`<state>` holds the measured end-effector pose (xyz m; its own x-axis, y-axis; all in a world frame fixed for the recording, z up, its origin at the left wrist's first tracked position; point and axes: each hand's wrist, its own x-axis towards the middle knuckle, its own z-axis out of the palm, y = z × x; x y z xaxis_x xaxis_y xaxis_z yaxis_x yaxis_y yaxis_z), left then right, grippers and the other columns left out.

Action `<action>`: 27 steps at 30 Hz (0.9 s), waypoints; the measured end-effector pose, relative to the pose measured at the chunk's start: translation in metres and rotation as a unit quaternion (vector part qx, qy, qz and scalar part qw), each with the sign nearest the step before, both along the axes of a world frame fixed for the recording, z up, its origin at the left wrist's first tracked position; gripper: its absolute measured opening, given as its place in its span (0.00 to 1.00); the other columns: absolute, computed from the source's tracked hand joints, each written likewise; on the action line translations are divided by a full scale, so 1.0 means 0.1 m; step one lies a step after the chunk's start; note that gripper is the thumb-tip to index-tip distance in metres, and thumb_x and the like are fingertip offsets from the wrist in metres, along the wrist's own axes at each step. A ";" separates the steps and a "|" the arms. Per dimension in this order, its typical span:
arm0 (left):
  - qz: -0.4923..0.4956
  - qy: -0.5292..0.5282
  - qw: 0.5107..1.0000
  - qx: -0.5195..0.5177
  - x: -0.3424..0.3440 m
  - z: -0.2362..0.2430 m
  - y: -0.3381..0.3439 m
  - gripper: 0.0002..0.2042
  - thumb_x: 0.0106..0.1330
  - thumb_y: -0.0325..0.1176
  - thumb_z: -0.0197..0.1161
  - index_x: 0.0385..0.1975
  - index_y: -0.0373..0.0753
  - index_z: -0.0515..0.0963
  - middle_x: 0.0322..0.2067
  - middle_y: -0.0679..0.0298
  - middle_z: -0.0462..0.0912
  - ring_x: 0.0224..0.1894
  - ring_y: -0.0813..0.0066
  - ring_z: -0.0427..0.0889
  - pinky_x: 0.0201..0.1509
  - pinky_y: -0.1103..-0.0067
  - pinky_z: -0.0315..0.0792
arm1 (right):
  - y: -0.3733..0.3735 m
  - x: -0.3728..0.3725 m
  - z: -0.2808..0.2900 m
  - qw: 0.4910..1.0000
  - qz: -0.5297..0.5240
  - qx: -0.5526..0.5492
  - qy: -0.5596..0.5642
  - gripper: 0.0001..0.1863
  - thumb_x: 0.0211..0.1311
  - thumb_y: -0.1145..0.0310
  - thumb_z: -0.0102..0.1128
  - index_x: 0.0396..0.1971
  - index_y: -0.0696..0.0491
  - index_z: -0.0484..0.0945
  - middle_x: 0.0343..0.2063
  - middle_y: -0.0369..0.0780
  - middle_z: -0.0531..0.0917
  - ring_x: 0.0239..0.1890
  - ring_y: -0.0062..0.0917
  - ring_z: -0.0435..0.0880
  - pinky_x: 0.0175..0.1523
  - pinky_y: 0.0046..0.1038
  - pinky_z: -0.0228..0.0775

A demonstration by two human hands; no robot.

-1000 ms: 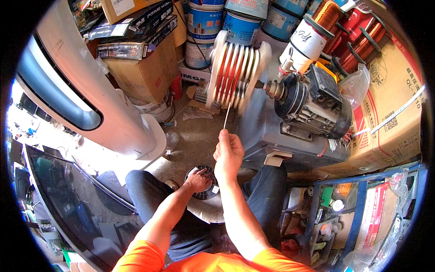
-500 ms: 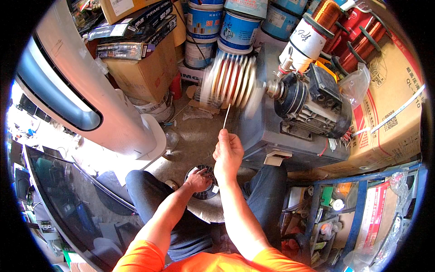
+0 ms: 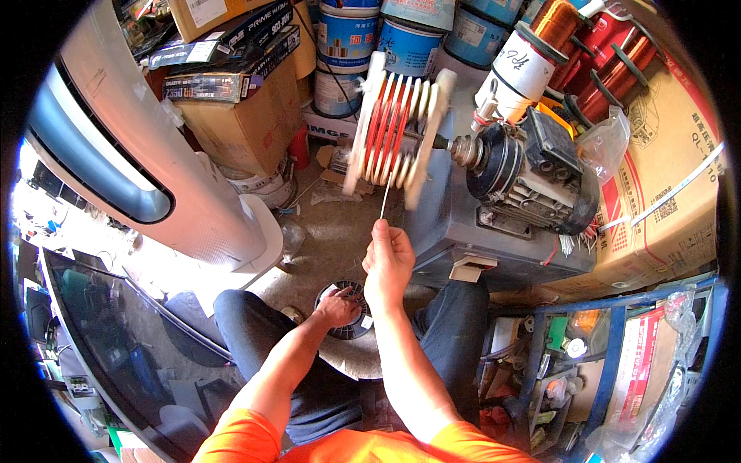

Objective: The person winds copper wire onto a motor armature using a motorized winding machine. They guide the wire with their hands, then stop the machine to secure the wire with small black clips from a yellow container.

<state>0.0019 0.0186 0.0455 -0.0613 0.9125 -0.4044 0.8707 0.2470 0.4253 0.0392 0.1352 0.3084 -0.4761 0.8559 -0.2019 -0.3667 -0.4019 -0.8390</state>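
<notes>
My right hand (image 3: 388, 255) is closed in a pinch on a thin white wire (image 3: 385, 201), which runs up to a winding former. That former (image 3: 425, 139) has pale end bars and several grooves; red and cream windings (image 3: 388, 116) lie side by side on it. It sits on the shaft of a grey electric motor (image 3: 532, 181). Lower down, between my knees, my left hand (image 3: 337, 307) lies on top of a round dark wire spool (image 3: 352, 330), fingers stretched out over it. Part of the spool is hidden under that hand.
The motor stands on a grey metal cabinet (image 3: 448, 231) to the right. A tall white appliance (image 3: 193, 201) rises on the left. Behind are blue-labelled buckets (image 3: 405, 50) and a cardboard box (image 3: 239, 123); copper wire reels (image 3: 621, 77) stand far right. A blue-framed shelf (image 3: 602, 370) is near my right.
The former, heavily blurred before, now shows much more sharply and at another angle, its end bars and windings distinct. Both my hands remain in the same places.
</notes>
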 end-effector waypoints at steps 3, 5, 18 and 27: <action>0.014 -0.012 1.000 0.012 0.00 -0.01 -0.01 0.24 0.71 0.51 0.40 0.56 0.42 0.74 0.62 0.67 0.69 0.70 0.61 0.56 0.71 0.62 0.51 | 0.01 0.00 -0.01 1.000 -0.002 -0.001 0.000 0.14 0.66 0.60 0.60 0.26 0.51 0.70 0.13 0.26 0.64 0.12 0.07 0.56 0.16 0.15 0.46; 0.019 -0.014 0.999 0.026 0.00 -0.08 -0.04 0.24 0.71 0.50 0.40 0.56 0.43 0.74 0.63 0.67 0.69 0.70 0.61 0.56 0.71 0.63 0.51 | 0.00 0.00 0.00 1.000 -0.001 0.005 0.003 0.14 0.66 0.60 0.60 0.27 0.51 0.70 0.13 0.26 0.64 0.12 0.07 0.56 0.16 0.15 0.46; 0.001 0.002 1.000 0.009 0.00 0.08 -0.01 0.22 0.71 0.49 0.41 0.49 0.45 0.79 0.62 0.68 0.70 0.69 0.61 0.57 0.70 0.61 0.53 | 0.02 0.00 -0.01 1.000 0.005 0.005 0.007 0.13 0.66 0.60 0.60 0.27 0.52 0.70 0.13 0.26 0.64 0.12 0.08 0.56 0.16 0.15 0.46; 0.006 0.001 1.000 0.002 0.00 0.00 0.00 0.22 0.71 0.50 0.41 0.50 0.45 0.78 0.63 0.68 0.69 0.69 0.61 0.57 0.71 0.61 0.52 | 0.03 0.00 -0.02 1.000 0.001 0.006 0.006 0.14 0.65 0.59 0.61 0.27 0.52 0.70 0.13 0.26 0.64 0.12 0.08 0.56 0.16 0.16 0.46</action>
